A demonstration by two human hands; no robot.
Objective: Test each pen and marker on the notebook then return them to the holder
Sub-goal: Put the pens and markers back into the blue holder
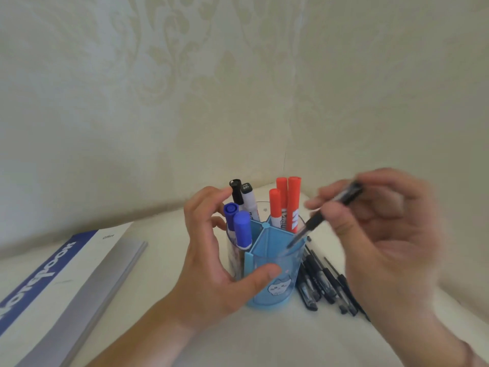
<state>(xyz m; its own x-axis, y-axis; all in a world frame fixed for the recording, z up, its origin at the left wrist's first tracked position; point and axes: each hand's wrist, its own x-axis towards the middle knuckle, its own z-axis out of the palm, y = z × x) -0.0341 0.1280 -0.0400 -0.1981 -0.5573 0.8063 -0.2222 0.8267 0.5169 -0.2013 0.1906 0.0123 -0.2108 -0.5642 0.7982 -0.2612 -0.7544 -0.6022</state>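
While the left hand (211, 263) curls around the blue holder (272, 276), with the thumb pressed on its front wall and the fingers reaching behind it, the right hand (381, 234) pinches a black pen (321, 218) between the thumb and the first fingers. The right hand is blurred, so I cannot tell exactly how each finger lies. The pen is tilted, its tip pointing down into the front compartment of the holder, the one closest to the left thumb; whether the tip touches the bottom, I cannot tell.

Just behind the left fingers, two blue markers (239, 226) stand in the left compartment, and beside them two markers with black caps (244, 197) stand at the back. Between the two hands, three red markers (287, 205) stand upright in the compartment on the right side.

Below the right hand, just beside the holder, several black pens (321, 284) lie together on the white tabletop (264, 337). Well to the left of the left hand, a closed notebook (58, 282) with a blue and white cover lies on the tabletop. Behind everything is a pale patterned wall (238, 88).
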